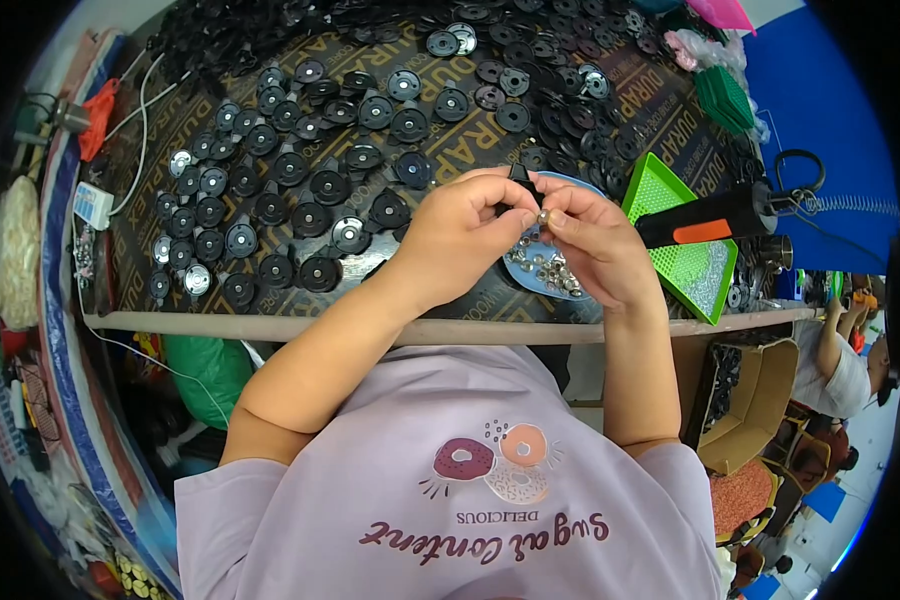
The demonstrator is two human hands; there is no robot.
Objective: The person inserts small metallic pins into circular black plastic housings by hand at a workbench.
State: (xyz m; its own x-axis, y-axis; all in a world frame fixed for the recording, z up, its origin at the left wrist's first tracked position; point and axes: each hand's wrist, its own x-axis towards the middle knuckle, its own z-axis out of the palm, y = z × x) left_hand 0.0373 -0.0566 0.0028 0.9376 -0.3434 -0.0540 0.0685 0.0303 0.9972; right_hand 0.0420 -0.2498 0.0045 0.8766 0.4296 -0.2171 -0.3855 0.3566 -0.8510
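Pinching black part (519,176) in left fingers (511,222), small metal piece (543,215) in right fingers (578,233); best kept steady over blue plate (524,280).

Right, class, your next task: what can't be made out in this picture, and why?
Head view: much of the black piece, covered by the left hand and right hand.
Head view: the exact shape of the small metal piece, too small.
Head view: part of the blue dish, behind the hands.
Head view: part of the green tray, behind the black-and-orange tool.
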